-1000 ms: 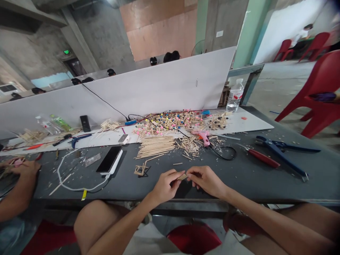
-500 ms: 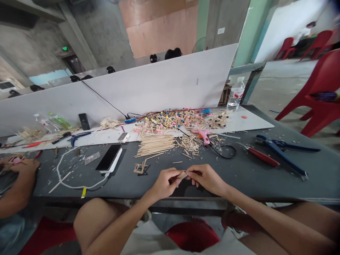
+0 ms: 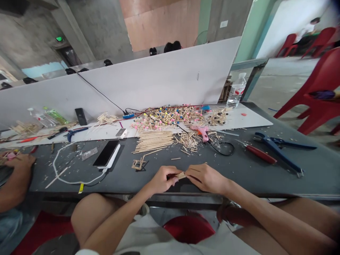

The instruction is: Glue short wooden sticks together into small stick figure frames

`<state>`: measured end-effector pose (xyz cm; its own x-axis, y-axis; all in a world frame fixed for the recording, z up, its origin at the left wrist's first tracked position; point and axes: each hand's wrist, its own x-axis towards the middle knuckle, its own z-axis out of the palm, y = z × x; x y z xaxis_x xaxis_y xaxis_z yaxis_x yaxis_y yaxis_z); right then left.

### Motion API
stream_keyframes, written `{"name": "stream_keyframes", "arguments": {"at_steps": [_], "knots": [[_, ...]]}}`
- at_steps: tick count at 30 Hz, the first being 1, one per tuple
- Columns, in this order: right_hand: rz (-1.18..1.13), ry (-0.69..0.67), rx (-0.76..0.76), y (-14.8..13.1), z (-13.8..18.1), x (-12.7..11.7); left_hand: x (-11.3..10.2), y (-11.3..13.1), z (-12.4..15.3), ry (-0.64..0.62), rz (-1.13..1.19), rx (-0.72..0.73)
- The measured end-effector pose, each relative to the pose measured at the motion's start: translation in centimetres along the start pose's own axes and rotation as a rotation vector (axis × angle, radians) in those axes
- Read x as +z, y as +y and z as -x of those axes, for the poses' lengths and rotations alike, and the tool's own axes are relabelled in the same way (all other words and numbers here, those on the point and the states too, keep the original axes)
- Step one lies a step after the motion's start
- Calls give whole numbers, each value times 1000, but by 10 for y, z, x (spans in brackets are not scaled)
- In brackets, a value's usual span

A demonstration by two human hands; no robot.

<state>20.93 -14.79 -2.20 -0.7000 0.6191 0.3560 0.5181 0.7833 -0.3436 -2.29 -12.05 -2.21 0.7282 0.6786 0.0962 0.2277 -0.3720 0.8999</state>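
My left hand (image 3: 161, 180) and my right hand (image 3: 205, 177) meet near the front edge of the dark grey table (image 3: 265, 173). Both pinch a small bundle of short wooden sticks (image 3: 181, 175) between their fingertips, one hand at each end. Just left of them a small glued stick frame (image 3: 138, 164) lies on the table. Farther back sits a neat pile of long wooden sticks (image 3: 152, 141), with cut stick bits (image 3: 189, 140) and a pink glue gun (image 3: 201, 131) beside it.
A phone on a white power bank (image 3: 106, 158) and a white cable (image 3: 66, 176) lie to the left. Red-handled pliers (image 3: 257, 153) and blue cutters (image 3: 278, 151) lie right. Stick models with coloured balls (image 3: 175, 118) line the white divider (image 3: 159, 85). Another person's hand (image 3: 16, 161) works far left.
My hands stay together on the stick bundle with only small finger shifts. The view has tilted slightly, so everything sits a little lower and closer.
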Motion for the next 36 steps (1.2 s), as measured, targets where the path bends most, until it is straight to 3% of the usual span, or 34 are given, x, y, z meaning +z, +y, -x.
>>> {"name": "stream_keyframes", "arguments": {"at_steps": [5, 8, 13, 19, 25, 28, 32, 36], "knots": [[68, 26, -45, 0, 0, 5, 0, -2, 0, -2, 9, 1], [14, 92, 9, 1, 0, 11, 0, -4, -1, -1, 26, 8], [-215, 215, 284, 1, -2, 14, 1, -7, -1, 23, 54, 3], [-620, 146, 537, -3, -4, 11, 2, -8, -1, 49, 63, -6], [-918, 103, 604, -4, -7, 12, 5, -9, -1, 86, 129, -72], [-925, 131, 648, -3, -8, 14, 7, -8, 0, 130, 92, -82], [-883, 178, 635, -4, -8, 20, 9, -6, 1, 229, -126, 6], [-906, 216, 616, -4, -9, 24, 11, -11, 1, 208, 22, -37]]}}
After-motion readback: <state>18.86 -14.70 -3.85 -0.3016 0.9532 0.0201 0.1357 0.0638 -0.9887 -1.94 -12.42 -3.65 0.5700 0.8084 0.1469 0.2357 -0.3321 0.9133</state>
